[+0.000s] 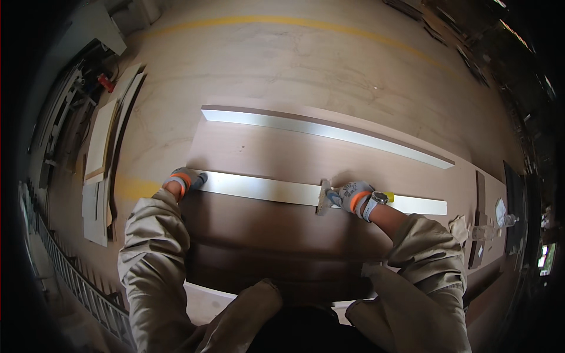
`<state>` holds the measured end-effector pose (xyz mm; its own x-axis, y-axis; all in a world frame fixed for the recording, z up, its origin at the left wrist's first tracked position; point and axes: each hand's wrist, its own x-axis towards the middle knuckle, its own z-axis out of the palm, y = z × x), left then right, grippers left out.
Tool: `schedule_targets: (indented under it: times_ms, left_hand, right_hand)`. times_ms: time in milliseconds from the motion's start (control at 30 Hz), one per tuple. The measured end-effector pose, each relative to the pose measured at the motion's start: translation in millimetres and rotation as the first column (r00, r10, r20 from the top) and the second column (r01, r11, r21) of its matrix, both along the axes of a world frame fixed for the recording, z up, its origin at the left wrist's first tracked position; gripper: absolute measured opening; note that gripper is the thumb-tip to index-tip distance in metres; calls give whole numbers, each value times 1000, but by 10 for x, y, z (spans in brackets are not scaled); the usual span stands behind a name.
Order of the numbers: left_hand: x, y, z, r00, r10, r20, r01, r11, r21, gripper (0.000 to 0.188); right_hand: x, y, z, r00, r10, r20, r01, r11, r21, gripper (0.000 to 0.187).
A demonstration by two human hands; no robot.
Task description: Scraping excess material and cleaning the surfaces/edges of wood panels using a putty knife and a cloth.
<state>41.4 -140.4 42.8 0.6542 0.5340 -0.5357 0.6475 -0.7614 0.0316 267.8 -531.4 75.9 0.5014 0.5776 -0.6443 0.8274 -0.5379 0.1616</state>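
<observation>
My left hand (185,178), in a grey glove with an orange band, grips the left end of a long white strip (259,189). This strip lies across a wide brown board (253,229). Closed around a wide-headed, scraper-like tool (323,197), my right hand (353,195) rests over the strip right of its middle. The tool's head crosses the strip, and a yellow handle end (389,197) shows behind the hand. Both hands are gloved; a watch (380,197) is on the right wrist. Farther off, a second long strip (323,135) has a bright near face.
Flat boards (101,138) lean or lie in a stack at the left, with a ladder (88,294) nearer. On the right are clear plastic bottles (484,233), a pale cloth (458,228) and a narrow dark strip (478,206). A yellow line (265,20) crosses the far floor.
</observation>
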Motion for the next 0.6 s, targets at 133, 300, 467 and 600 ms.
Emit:
schedule_targets:
  times_ms: [133, 300, 467, 600]
  left_hand:
    - [-37, 40, 144, 970, 243, 15, -241, 968, -69, 69]
    - [-252, 237, 226, 977, 138, 161, -110, 979, -171, 65]
    - [-407, 354, 277, 966, 153, 208, -68, 928, -366, 64]
    - [-410, 350, 335, 960, 69, 271, 45, 918, -393, 63]
  right_hand:
    - [-154, 367, 62, 999, 26, -31, -25, 999, 36, 58]
    - [-406, 979, 144, 998, 65, 7, -65, 998, -17, 54]
    - [-421, 1211, 246, 974, 217, -57, -221, 972, -75, 55]
    - [-400, 1199, 202, 980, 200, -12, -199, 969, -147, 59]
